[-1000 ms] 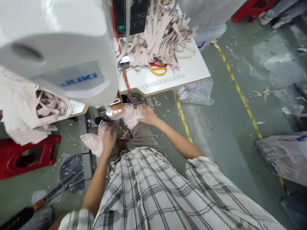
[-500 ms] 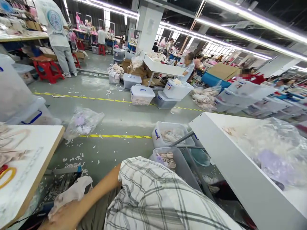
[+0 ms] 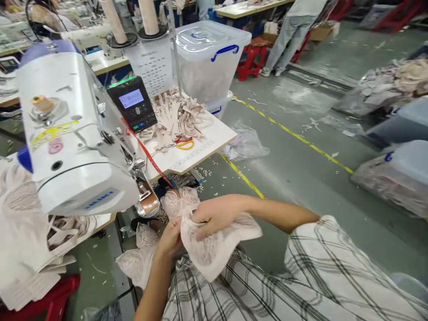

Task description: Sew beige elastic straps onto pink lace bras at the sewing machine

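Both hands are together in front of my lap on a pale pink lace bra [image 3: 212, 254]. My left hand [image 3: 170, 237] is closed on its near edge, with the thumb on top. My right hand [image 3: 217, 214] grips the fabric from above, and some fingers are hidden in the folds. More lace cups [image 3: 138, 263] hang below and left of my left hand; whether they join the held bra I cannot tell. Just left of my hands stands a white sewing machine [image 3: 80, 151], its needle area partly hidden.
Scissors with red and yellow handles [image 3: 185, 143] lie by a pile of beige strips [image 3: 179, 113] on the white tabletop [image 3: 190, 158]. Behind are a control panel [image 3: 132, 104], thread cones [image 3: 148, 18] and a lidded plastic bin [image 3: 207, 67]. Beige pieces [image 3: 26, 249] hang at left. A person [image 3: 294, 35] stands far back.
My view has swung left, bringing the sewing machine into sight. Before, only one blurred hand with pale cloth showed at lower left; now both hands hold the lace bra.
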{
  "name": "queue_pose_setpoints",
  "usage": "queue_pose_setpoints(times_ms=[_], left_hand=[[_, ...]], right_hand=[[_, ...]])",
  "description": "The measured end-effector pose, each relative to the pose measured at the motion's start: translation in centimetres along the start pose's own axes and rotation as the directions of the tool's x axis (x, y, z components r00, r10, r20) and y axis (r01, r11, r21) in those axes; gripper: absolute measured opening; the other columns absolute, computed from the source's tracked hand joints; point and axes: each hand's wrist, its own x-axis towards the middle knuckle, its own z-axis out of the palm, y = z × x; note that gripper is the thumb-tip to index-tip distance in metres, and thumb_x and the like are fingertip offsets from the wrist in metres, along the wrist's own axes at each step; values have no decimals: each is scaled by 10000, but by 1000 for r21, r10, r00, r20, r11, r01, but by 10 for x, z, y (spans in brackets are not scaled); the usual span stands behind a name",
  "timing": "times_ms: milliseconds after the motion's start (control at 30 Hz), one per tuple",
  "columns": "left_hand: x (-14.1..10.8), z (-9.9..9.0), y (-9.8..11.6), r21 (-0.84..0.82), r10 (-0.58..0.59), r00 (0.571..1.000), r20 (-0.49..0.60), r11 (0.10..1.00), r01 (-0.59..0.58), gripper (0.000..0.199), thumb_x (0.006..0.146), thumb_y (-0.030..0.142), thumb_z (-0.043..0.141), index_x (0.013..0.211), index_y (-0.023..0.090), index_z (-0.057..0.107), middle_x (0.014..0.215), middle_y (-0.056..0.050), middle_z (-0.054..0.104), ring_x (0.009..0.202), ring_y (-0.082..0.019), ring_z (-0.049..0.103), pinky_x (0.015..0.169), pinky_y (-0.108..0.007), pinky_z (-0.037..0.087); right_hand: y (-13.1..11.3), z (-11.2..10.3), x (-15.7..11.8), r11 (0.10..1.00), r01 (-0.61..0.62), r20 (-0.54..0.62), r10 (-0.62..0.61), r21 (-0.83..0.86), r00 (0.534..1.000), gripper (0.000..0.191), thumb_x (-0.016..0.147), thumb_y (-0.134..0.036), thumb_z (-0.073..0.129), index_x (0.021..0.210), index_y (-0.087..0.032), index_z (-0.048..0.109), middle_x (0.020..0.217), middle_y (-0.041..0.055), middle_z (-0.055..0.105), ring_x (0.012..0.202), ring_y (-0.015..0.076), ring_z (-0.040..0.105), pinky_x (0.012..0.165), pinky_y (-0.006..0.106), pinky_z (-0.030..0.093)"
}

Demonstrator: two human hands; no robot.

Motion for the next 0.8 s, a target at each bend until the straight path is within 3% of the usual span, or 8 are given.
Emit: queue_pose_setpoints(times_ms=[67,133,200,267,400,633,700,800], left_hand=[[10,7,-1,13,21,999,-40,1000,-20,462,804,581,640,922,138,693,789,-76,690,727,-207,633,706,-319,509],[12,10,0,49,55,994,-93,997,-51,432,852,567,595,951,154,678,812,-49,672,769,-190,612,727,-289,483],[8,11,1,110,88,987,-136,991,-74,391,865,550,604,858,163,657,764,-17,620,757,-172,563,707,-261,441],[1,14,2,172,119,979,-166,981,-90,391,876,542,608,766,166,615,704,8,552,708,-153,499,666,-247,390],[-15,21,6,320,232,949,-213,934,-157,398,953,516,503,747,178,548,682,26,477,674,-138,442,642,-246,353],[-36,1,31,405,294,898,-327,902,-148,351,976,473,489,803,183,582,701,7,554,675,-151,532,631,-244,422],[-36,-6,33,378,299,888,-349,912,-158,299,962,456,524,980,175,625,878,-45,675,829,-186,636,743,-272,492],[-34,-13,26,337,284,891,-354,928,-162,396,953,423,549,1258,171,565,1165,-120,702,1057,-225,670,913,-345,516]], right_hand=[[16,-20,-3,997,-72,92,72,-2,993,378,927,-528,569,806,-181,654,664,-32,594,601,99,499,583,220,364],[46,-51,9,946,-307,-176,287,-101,942,289,878,-466,653,831,-183,683,731,0,653,664,127,551,630,230,385],[80,-93,34,812,-580,-647,406,-70,646,252,900,-383,623,993,-157,687,946,85,703,846,195,595,739,270,409],[108,-140,64,775,-632,-803,366,-16,470,368,976,-323,476,1238,-91,590,1245,195,621,1109,273,540,906,344,395],[131,-215,114,801,-595,-908,294,64,298,505,916,-238,562,1351,9,491,1464,295,414,1340,357,340,1110,449,238],[131,-240,129,922,-283,-888,348,265,302,222,986,-208,439,912,-97,617,1079,193,639,1125,257,515,984,370,392],[129,-224,118,906,-162,-828,423,391,368,326,1038,-299,364,815,-153,552,781,65,599,804,164,564,793,286,466],[122,-173,92,800,-12,-680,518,600,519,389,1066,-315,295,734,-190,455,533,-86,329,445,67,349,540,178,426]])
